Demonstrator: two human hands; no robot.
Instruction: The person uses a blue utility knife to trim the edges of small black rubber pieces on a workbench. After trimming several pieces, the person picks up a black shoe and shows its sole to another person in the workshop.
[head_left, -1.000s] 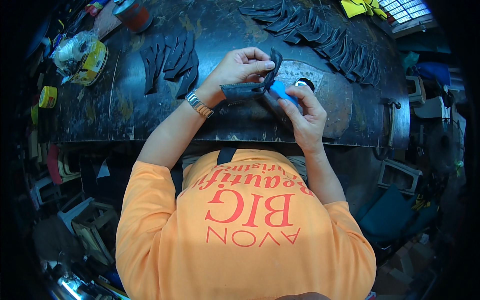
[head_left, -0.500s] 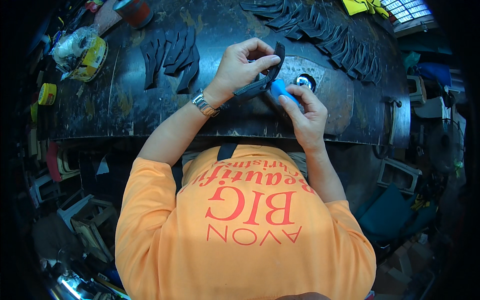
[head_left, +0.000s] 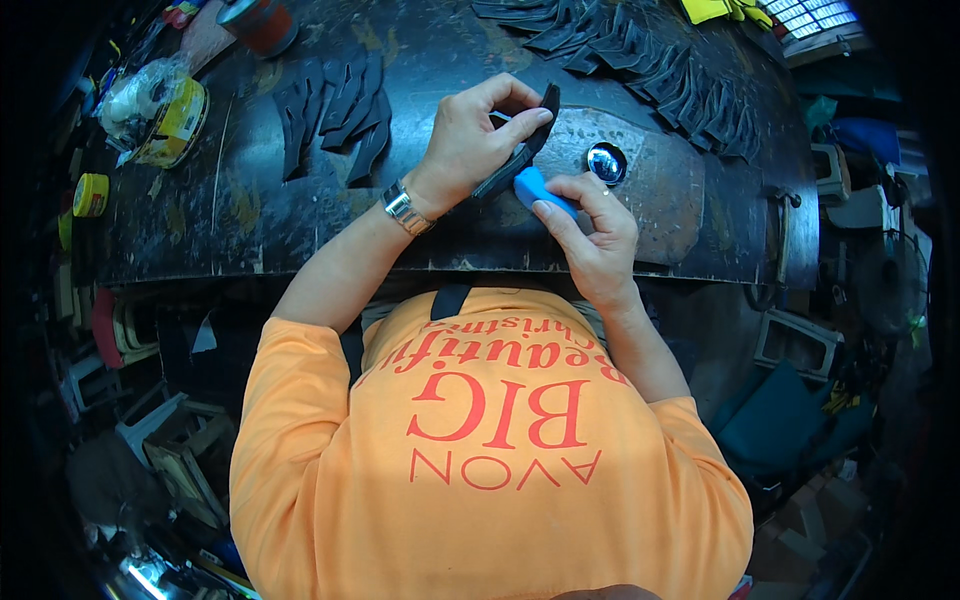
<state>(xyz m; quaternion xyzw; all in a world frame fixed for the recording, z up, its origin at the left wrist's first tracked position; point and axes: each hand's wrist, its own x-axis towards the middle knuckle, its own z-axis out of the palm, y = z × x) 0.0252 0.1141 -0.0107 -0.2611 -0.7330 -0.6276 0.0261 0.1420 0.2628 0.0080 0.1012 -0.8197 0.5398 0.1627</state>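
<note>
Above the table's near edge, my left hand (head_left: pixel 482 135) pinches a black curved strap (head_left: pixel 525 150), leather-like, by its upper end between thumb and fingers. The strap slants down toward my wrist, showing its narrow edge. My right hand (head_left: pixel 600 235) grips a soft blue piece (head_left: pixel 540 188), sponge or cloth, which I cannot tell apart. Its tip meets or nearly meets the strap's side. Just beyond my right fingers sits a small round dish (head_left: pixel 607 163) with a dark, shiny surface.
Several black straps (head_left: pixel 350 105) lie to the left, and a long row of more (head_left: pixel 690 95) runs across the far right. A yellow tub (head_left: pixel 180 125) with plastic wrap, a small yellow tin (head_left: pixel 91 195) and a reddish can (head_left: pixel 260 28) stand left. A hammer (head_left: pixel 785 235) hangs at the right edge.
My right hand has moved left with the blue piece, along the strap's side. The strap has turned more edge-on in my left hand, and the dish shows more fully.
</note>
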